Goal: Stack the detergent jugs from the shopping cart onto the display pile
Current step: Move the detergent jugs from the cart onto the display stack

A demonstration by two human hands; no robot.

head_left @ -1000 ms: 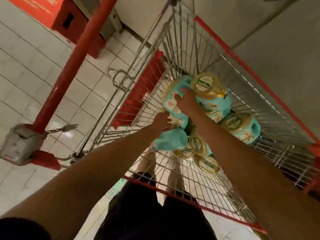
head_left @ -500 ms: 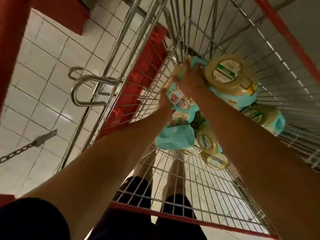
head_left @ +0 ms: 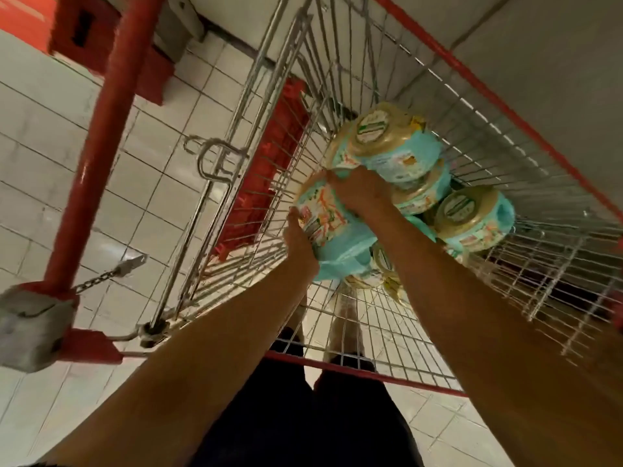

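Both hands are reaching down into the silver wire shopping cart with red plastic trim [head_left: 340, 96]. The left hand [head_left: 298, 239] is cupping the near left side of a turquoise plastic detergent jug [head_left: 333, 230] with a colourful printed label, its fingers curling round the flank. The right hand [head_left: 359, 193] is clamping over the far end of that same jug, its fingertips hooked out of sight. The jug is lying tilted on its side, low in the basket and close to the left wire wall. Whether it is resting on the jugs beneath or hanging clear of them cannot be told.

Just beyond the right hand, a second turquoise jug with a rounded gold cap [head_left: 387, 146] is sitting on top of another. A third gold-capped jug [head_left: 472, 217] is lying to the right, near the basket's right wall. More gold caps [head_left: 384, 261] are peeking out beside the right forearm.

Left of the cart, a red metal post [head_left: 101, 146] is rising from the white tiled floor [head_left: 43, 156], and at its foot a short metal chain [head_left: 97, 281] is stretching out from a grey lock box [head_left: 30, 328]. The person's black shorts [head_left: 286, 416] are filling the bottom edge.
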